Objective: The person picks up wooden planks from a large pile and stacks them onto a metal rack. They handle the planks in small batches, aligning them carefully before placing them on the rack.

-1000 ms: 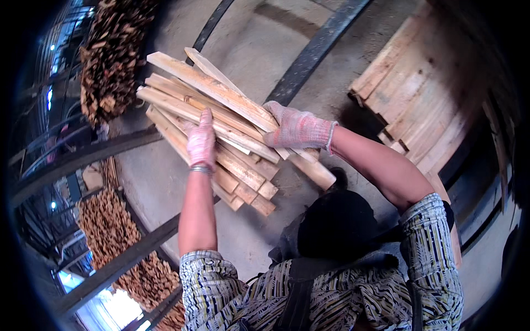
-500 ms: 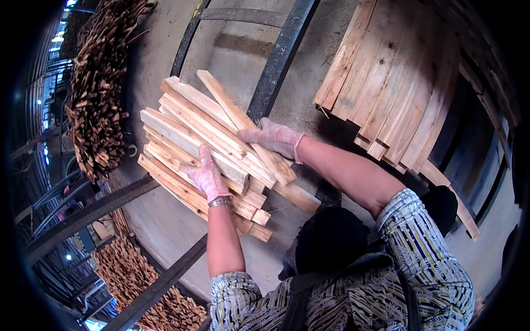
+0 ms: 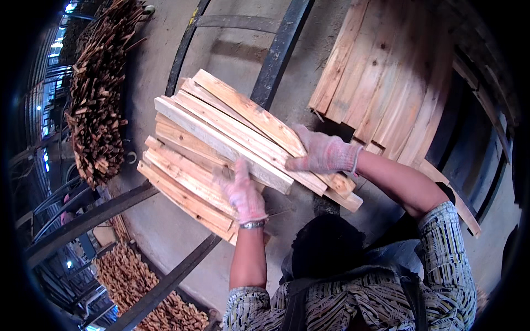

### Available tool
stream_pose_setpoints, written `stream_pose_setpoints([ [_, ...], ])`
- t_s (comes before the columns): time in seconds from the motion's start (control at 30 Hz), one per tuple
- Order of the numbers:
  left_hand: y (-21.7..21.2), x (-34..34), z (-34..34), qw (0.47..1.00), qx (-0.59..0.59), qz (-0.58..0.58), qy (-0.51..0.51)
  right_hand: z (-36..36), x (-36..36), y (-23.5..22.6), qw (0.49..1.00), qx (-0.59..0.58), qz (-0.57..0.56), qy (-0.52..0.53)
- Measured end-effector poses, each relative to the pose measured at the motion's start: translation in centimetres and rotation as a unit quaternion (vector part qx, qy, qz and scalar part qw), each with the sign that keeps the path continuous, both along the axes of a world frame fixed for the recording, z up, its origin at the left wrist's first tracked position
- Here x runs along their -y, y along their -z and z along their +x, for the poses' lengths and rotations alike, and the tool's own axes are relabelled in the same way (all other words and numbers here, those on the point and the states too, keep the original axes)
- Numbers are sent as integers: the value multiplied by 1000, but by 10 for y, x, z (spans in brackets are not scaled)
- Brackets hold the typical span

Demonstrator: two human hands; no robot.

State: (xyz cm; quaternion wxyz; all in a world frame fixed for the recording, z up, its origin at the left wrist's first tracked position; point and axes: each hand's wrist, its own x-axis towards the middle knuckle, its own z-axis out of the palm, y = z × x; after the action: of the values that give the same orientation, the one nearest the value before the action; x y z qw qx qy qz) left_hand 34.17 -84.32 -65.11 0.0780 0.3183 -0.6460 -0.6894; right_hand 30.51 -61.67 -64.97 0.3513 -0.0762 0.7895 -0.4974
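Observation:
Both of my hands wear pinkish knit gloves. Several pale wooden boards lie side by side in a loose bundle, slanting from far left to near right. My right hand is closed round the near end of the upper boards, its thumb on top and its other fingers mostly hidden. My left hand rests against the edge of a whitish board, thumb stretched out and fingers spread but blurred. Below that hand, a lower group of boards sits with a gap between it and the upper group.
Dark metal rails run beneath the boards. At the right is a stack of wider planks. A tall heap of thin wood sticks stands at the left, with another sticks pile at the lower left.
The upper boards have shifted to the right, away from the lower group. My right hand has moved right and nearer, onto their ends; my left hand has also moved right.

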Motion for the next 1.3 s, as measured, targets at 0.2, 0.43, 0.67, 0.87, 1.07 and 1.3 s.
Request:
stream_pose_setpoints([
  [0.2,3,-11,-2,998,37,38,-37,-35,21,-21,997,62,-33,12],
  [0.43,12,-29,11,998,49,-12,24,-23,14,30,987,-34,-156,-28],
  [0.67,29,-38,95,987,85,1,138,62,-38,36,995,50,-73,37],
  [0.87,105,7,90,940,178,46,289,63,-32,79,973,172,-104,117],
  [1.07,197,45,77,951,76,288,84,54,-12,101,976,52,-114,176],
  [1.3,120,4,64,972,95,95,191,61,-3,87,951,75,-214,208],
])
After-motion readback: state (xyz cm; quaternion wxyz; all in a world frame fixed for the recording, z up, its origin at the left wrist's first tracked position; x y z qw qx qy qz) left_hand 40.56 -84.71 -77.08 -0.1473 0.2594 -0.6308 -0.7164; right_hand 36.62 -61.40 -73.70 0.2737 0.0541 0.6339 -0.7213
